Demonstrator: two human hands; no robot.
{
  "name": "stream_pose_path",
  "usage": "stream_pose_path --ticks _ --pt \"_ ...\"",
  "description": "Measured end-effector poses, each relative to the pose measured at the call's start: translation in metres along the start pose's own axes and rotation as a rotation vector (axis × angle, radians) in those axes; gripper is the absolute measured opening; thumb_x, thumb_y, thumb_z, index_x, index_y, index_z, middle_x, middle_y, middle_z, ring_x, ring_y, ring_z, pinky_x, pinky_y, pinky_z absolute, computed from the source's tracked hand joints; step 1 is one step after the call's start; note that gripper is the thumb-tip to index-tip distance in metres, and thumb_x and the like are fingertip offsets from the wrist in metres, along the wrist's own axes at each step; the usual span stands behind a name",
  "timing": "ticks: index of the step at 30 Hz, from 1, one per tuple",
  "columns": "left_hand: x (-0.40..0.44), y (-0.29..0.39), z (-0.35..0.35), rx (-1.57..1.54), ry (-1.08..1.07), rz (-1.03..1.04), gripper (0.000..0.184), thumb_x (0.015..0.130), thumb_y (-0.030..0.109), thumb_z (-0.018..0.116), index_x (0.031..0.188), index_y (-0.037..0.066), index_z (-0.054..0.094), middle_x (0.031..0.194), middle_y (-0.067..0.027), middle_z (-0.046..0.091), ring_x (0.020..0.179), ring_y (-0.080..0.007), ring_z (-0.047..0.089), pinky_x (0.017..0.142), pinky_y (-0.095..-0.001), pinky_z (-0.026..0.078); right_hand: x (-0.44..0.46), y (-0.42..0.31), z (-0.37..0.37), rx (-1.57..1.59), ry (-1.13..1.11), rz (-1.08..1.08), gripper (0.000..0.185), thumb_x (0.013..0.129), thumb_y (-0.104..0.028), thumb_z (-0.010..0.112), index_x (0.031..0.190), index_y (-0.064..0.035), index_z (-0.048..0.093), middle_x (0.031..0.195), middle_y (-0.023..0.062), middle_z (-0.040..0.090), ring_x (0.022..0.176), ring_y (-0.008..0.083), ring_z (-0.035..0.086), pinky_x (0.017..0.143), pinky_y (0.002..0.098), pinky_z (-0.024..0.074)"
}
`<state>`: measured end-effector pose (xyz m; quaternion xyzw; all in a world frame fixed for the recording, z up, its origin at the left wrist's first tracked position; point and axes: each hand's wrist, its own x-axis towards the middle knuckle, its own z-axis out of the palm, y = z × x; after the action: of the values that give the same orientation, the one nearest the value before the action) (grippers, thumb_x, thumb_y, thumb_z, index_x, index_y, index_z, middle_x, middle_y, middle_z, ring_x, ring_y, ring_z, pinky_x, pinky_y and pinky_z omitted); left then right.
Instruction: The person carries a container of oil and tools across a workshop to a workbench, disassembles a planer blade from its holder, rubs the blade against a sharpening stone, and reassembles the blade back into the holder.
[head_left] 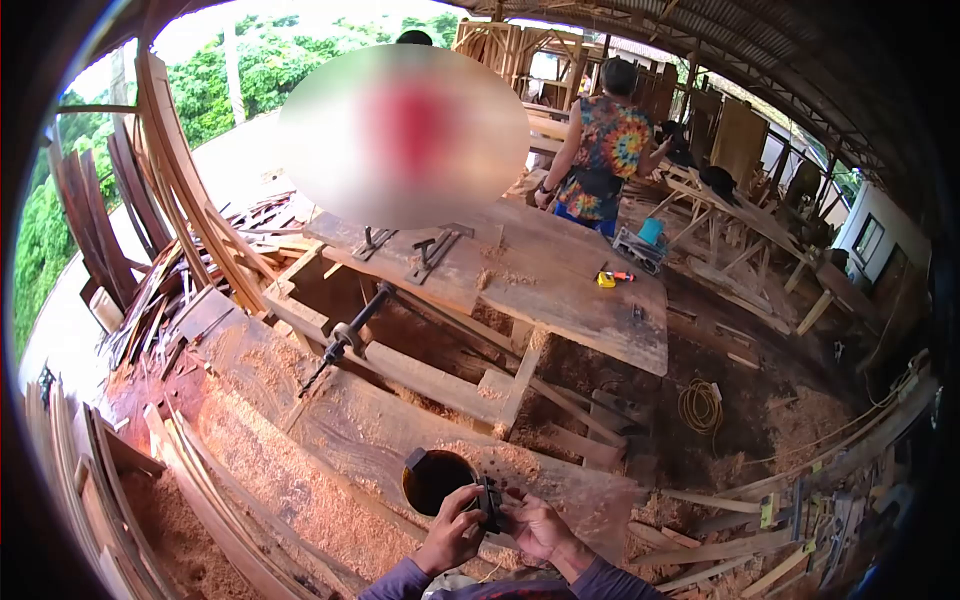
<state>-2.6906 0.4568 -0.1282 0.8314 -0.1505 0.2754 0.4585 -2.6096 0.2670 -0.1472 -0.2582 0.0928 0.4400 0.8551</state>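
Close to my body, at the near edge of the bench, my left hand (455, 532) and my right hand (542, 528) grip a small dark block-like piece (490, 503) between the fingers. Its exact kind is too small to make out. Just beyond my left hand stands a round dark container (438, 482), its inside nearly black. A small dark rectangular piece (415, 458) sits at the container's far left rim. Wood shavings lie on the bench (370, 425) around it.
A long drill-like shaft (345, 340) lies across the bench frame. On the far tabletop (560, 310) are metal clamps (432, 255) and a yellow tool (606, 280). A person in a colourful shirt (610, 140) stands beyond. Coiled yellow cord (700, 407) lies right; stacked planks (190, 450) lie left.
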Motion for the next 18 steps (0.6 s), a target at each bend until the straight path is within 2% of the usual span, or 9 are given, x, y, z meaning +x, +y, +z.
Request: stream_pose_path --ticks 1,2,7,9,10,11,13,16,18 --pt "0.000 0.001 0.002 -0.066 -0.017 -0.045 0.046 0.068 -0.010 0.074 0.109 0.007 0.061 0.140 -0.0227 0.051 0.127 -0.0421 0.054 0.104 -0.0478 0.047 -0.001 -0.005 0.004 -0.007 -0.006 -0.005 0.037 0.095 0.005 0.056 0.129 -0.0044 0.049 0.120 0.0171 0.064 0.111 0.0290 0.065 0.100 0.0405 0.0532" --pt "-0.002 0.005 0.004 -0.328 -0.053 -0.203 0.041 0.074 -0.008 0.076 0.110 0.006 0.064 0.149 -0.0255 0.044 0.133 -0.0409 0.051 0.107 -0.0467 0.044 -0.003 -0.010 0.010 -0.044 0.012 -0.041 0.041 0.094 0.006 0.058 0.131 -0.0055 0.045 0.119 0.0172 0.064 0.109 0.0288 0.066 0.098 0.0402 0.0537" --pt "0.000 0.007 0.008 -0.675 -0.072 -0.243 0.036 0.081 0.001 0.081 0.114 0.003 0.067 0.162 -0.0271 0.025 0.143 -0.0363 0.041 0.111 -0.0422 0.040 -0.012 -0.034 0.016 -0.220 0.021 -0.133 0.054 0.089 0.007 0.066 0.133 -0.0060 0.038 0.110 0.0162 0.066 0.100 0.0257 0.068 0.092 0.0368 0.0545" --pt "-0.007 0.006 0.012 -0.906 0.020 -0.528 0.038 0.081 0.002 0.081 0.116 0.000 0.066 0.162 -0.0247 0.027 0.146 -0.0297 0.037 0.113 -0.0412 0.038 -0.019 -0.043 0.029 -0.351 -0.026 -0.151 0.061 0.086 0.007 0.069 0.135 -0.0050 0.035 0.106 0.0143 0.067 0.096 0.0231 0.068 0.088 0.0340 0.0542" --pt "0.003 0.017 0.010 -1.001 0.119 -0.700 0.043 0.084 0.002 0.079 0.123 -0.003 0.062 0.159 -0.0227 0.034 0.143 -0.0234 0.040 0.113 -0.0397 0.038 -0.020 -0.046 0.033 -0.352 -0.024 -0.149 0.061 0.086 0.007 0.069 0.135 -0.0050 0.035 0.106 0.0143 0.067 0.096 0.0231 0.068 0.088 0.0340 0.0542" --pt "0.012 0.020 0.018 -1.104 0.269 -0.642 0.054 0.085 0.001 0.078 0.134 -0.004 0.055 0.150 -0.0211 0.047 0.132 -0.0205 0.052 0.108 -0.0366 0.043 -0.021 -0.048 0.036 -0.438 -0.037 -0.164 0.061 0.086 0.007 0.070 0.135 -0.0039 0.035 0.103 0.0129 0.067 0.094 0.0213 0.068 0.087 0.0329 0.0536" --pt "0.027 0.025 0.009 -0.988 0.097 -0.821 0.064 0.085 -0.003 0.076 0.142 -0.004 0.046 0.141 -0.0187 0.056 0.125 -0.0206 0.057 0.106 -0.0353 0.046 -0.022 -0.051 0.037 -0.529 -0.048 -0.175 0.061 0.085 0.007 0.071 0.134 -0.0029 0.035 0.101 0.0115 0.067 0.092 0.0194 0.067 0.085 0.0318 0.0530" --pt "0.026 0.017 0.014 -1.105 0.081 -0.919 0.070 0.085 -0.004 0.075 0.146 -0.006 0.040 0.137 -0.0156 0.059 0.123 -0.0207 0.058 0.105 -0.0355 0.047 -0.021 -0.047 0.033 -0.829 0.111 -0.231 0.065 0.081 -0.002 0.078 0.133 -0.0017 0.038 0.095 0.0077 0.064 0.087 0.0148 0.063 0.080 0.0280 0.0510" --pt "0.029 0.018 0.018 -1.118 0.139 -0.870 0.068 0.087 -0.006 0.072 0.147 -0.006 0.041 0.136 -0.0115 0.059 0.121 -0.0186 0.057 0.104 -0.0334 0.047 -0.019 -0.038 0.032 -0.770 0.201 -0.276 0.060 0.079 -0.002 0.079 0.128 -0.0030 0.043 0.092 0.0064 0.064 0.086 0.0144 0.063 0.076 0.0292 0.0516"
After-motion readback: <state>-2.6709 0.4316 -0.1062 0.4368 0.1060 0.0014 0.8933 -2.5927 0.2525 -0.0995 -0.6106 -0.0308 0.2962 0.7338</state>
